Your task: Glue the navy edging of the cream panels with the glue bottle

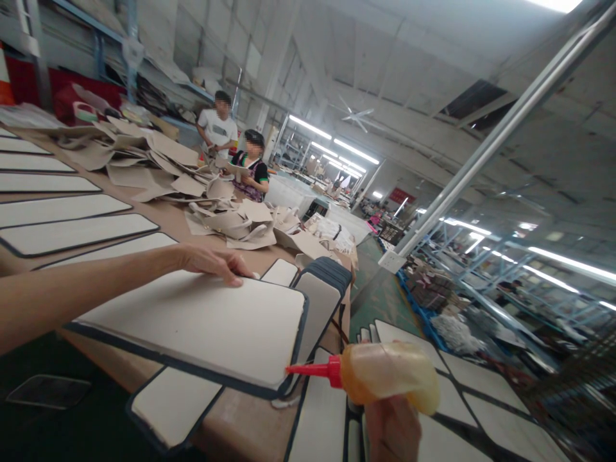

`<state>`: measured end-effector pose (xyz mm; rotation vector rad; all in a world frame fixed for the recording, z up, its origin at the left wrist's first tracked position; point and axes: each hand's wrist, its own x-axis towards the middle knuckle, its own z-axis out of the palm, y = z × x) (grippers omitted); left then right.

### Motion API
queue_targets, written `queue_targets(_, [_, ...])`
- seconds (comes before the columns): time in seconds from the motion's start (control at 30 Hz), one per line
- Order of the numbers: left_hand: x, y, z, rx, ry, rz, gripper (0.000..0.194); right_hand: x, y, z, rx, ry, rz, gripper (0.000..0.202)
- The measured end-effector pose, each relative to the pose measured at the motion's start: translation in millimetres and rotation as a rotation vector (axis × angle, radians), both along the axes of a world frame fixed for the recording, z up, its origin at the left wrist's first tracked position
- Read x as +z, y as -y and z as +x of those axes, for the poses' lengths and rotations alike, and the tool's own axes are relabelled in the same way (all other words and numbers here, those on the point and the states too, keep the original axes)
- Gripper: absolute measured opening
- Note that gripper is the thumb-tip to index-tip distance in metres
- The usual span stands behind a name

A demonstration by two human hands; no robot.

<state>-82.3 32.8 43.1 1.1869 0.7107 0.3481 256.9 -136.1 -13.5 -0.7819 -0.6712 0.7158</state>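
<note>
My right hand (394,423) is wrapped round a squeeze glue bottle (392,375) with amber liquid inside, tipped on its side. Its red nozzle points left, the tip at the near right corner of a cream panel (202,327) with a dark blue border. My left hand (214,262) grips that panel at its far edge, thumb on top and fingers partly hidden beyond the edge. Under the panel's right end lies a stack of similar dark-edged panels (320,289). Another cream panel (176,401) shows below it at the table's near edge.
Rows of cream panels (77,234) lie on the brown table at left. Beige cut pieces (158,160) are heaped behind them. More panels (495,385) are spread at lower right. Two people (219,131) work beyond the heap. A metal pole (486,147) slants across the right.
</note>
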Motion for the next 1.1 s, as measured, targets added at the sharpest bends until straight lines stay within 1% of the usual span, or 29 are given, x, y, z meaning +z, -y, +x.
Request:
queue_targets(0.07, [-3.0, -1, -3, -0.04, -0.035, 0.128, 0.027, 1.5, 2, -1, 0.007, -0.008, -0.039, 0.086])
queue_targets(0.1, [-5.2, -1, -4, -0.062, -0.046, 0.18, 0.03, 1.8, 3, -1, 0.011, -0.008, -0.05, 0.086])
queue_targets(0.17, [-10.1, -2, -7, -0.094, -0.058, 0.233, 0.038, 1.7, 5, -1, -0.002, -0.006, -0.042, 0.085])
queue_targets(0.27, [-16.5, -1, -11, -0.098, -0.051, 0.234, 0.048, 0.9, 6, -4, -0.074, 0.017, 0.023, 0.076])
queue_targets(0.37, [-21.1, 2, -13, -0.073, -0.031, 0.226, 0.051, -3.0, 5, -5, -0.125, 0.069, 0.115, 0.062])
queue_targets(0.43, [-24.2, 4, -13, -0.06, -0.006, 0.229, 0.051, -9.0, 5, -2, -0.13, 0.122, 0.173, 0.054])
queue_targets(0.57, [-33.3, 6, -15, -0.016, 0.028, 0.213, 0.048, -25.2, 3, 7, -0.141, 0.19, 0.22, 0.051])
queue_targets(0.67, [-42.8, 7, -15, 0.059, 0.028, 0.184, 0.048, -33.4, 3, 8, -0.198, 0.156, 0.207, 0.047])
queue_targets(0.73, [-49.2, 8, -15, 0.095, 0.036, 0.159, 0.048, -35.3, 3, 5, -0.24, 0.12, 0.191, 0.049])
queue_targets(0.83, [-57.0, 11, -13, 0.088, 0.072, 0.134, 0.05, -33.3, 3, -1, -0.292, 0.097, 0.178, 0.059])
queue_targets(0.9, [-60.5, 13, -11, 0.082, 0.092, 0.13, 0.051, -28.8, 2, -7, -0.313, 0.081, 0.176, 0.06])
queue_targets(0.97, [-62.9, 15, -9, 0.103, 0.091, 0.129, 0.051, -21.4, 1, -13, -0.33, 0.046, 0.18, 0.06])
queue_targets(1.1, [-65.5, 18, -7, 0.166, 0.074, 0.127, 0.05, -1.2, -1, -25, -0.351, -0.012, 0.216, 0.058])
